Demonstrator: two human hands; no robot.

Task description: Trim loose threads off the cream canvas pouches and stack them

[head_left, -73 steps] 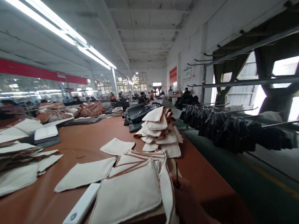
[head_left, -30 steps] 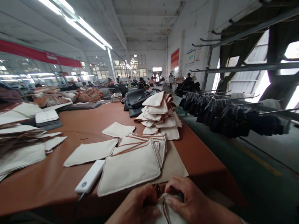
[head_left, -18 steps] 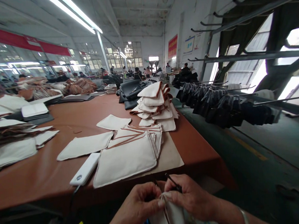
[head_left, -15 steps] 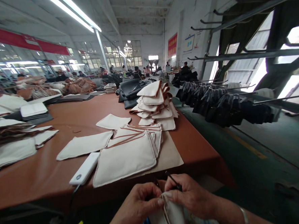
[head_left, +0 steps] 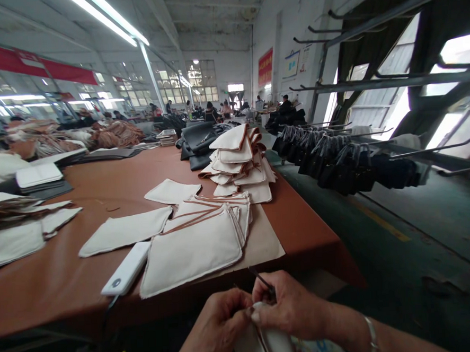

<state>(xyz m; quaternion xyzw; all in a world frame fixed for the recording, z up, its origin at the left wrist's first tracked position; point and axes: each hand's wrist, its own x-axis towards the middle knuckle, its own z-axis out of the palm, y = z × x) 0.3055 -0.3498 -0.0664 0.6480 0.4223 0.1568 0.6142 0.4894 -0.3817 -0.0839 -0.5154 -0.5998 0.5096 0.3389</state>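
- Left hand (head_left: 225, 317): thumb and finger closed on the top of a cream piece (head_left: 275, 346).
- Right hand (head_left: 290, 305): pinching the same piece just beside, the two thumbs nearly touching; a dark rod (head_left: 260, 278) slants up from its fingers.
- The piece hangs below the grip, short of the table (head_left: 310, 230); slack in both pinches could drop it.
- The rod's lower end is hidden; a slip there might mark cloth or finger, both being so close.
- Beyond the grip, the front pouch (head_left: 192, 253) lies near the table edge; a brushing arm could drag it off.
- Left of that, a snagged cord (head_left: 112, 302) could pull the white device (head_left: 126, 268) down.
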